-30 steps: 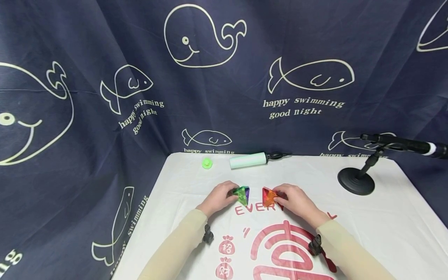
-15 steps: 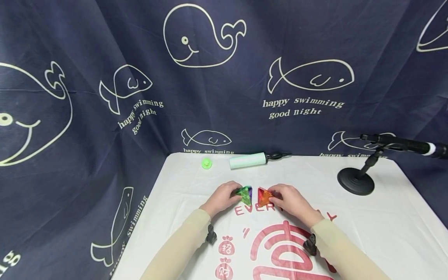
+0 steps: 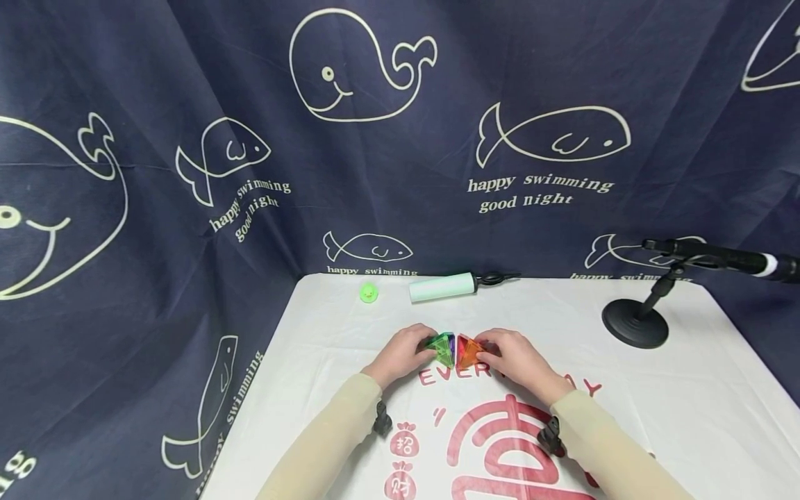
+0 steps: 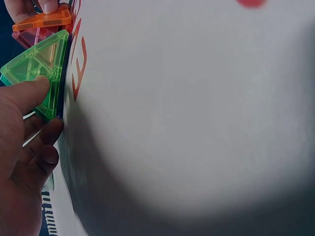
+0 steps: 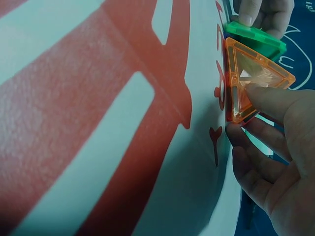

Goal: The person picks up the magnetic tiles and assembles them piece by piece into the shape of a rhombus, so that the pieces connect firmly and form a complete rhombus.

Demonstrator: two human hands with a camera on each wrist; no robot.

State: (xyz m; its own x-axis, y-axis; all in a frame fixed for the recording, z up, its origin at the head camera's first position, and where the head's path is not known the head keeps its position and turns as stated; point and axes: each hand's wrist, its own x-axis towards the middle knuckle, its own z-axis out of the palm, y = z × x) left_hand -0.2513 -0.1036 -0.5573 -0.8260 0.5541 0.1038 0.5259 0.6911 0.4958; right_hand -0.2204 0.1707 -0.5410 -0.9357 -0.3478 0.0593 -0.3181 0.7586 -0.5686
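Observation:
My left hand (image 3: 403, 355) pinches a small pyramid of see-through triangular magnetic tiles, green (image 3: 443, 349) on the near side with a purple face toward the middle. Its thumb presses the green face (image 4: 29, 66) in the left wrist view. My right hand (image 3: 517, 357) grips a matching pyramid with an orange front (image 3: 470, 353) and a red face; in the right wrist view the thumb lies on the orange tile (image 5: 257, 71). The two pyramids stand side by side on the white cloth, only a sliver between them in the head view. The fingers behind each pyramid are partly hidden.
Behind the hands lie a pale green cylinder (image 3: 442, 287) with a black end and a small bright green duck-like toy (image 3: 369, 293). A black stand (image 3: 635, 323) holding a microphone-like rod stands at the right. The white tabletop (image 3: 350, 319) meets a dark blue curtain.
Both hands have moved inward, the left one rightward with the green pyramid and the right one leftward with the orange pyramid. The gap between the pyramids has narrowed to a sliver.

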